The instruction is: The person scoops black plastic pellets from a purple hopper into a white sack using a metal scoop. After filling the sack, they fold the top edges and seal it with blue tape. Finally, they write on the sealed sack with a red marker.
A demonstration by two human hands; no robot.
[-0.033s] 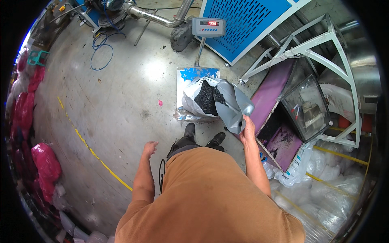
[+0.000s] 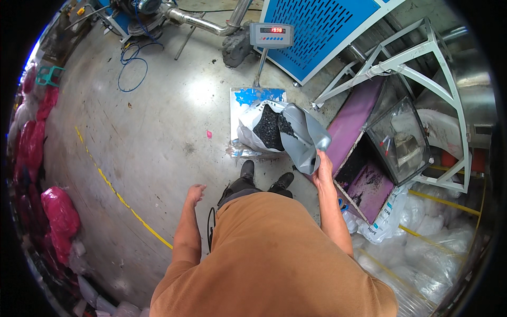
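Note:
An open white sack point(image 2: 252, 138) of black pellets point(image 2: 268, 129) rests on a platform scale point(image 2: 237, 105) in front of my boots. At the sack's mouth lies a grey plastic scoop point(image 2: 309, 134), tilted, with some black pellets at its inner end. My right hand point(image 2: 323, 170) grips the scoop's near right end; part of the fingers is hidden behind it. Away from the sack, over the floor at left, hangs my left hand point(image 2: 196, 194), its fingers loosely bent and a little apart, with nothing in them. The scale's display point(image 2: 272, 35) is lit red on a post behind the platform.
Right of the sack stands a purple open-ended metal bin point(image 2: 355, 113) under a white metal frame point(image 2: 449, 79). A blue slotted cabinet point(image 2: 311, 37) is behind. Clear plastic bags point(image 2: 422, 227) lie at lower right, pink bags point(image 2: 59, 214) at far left. A blue hose point(image 2: 146, 68) loops on the floor.
The reading on the scale's display has altered slightly. My hands, the scoop and the sack show no visible movement.

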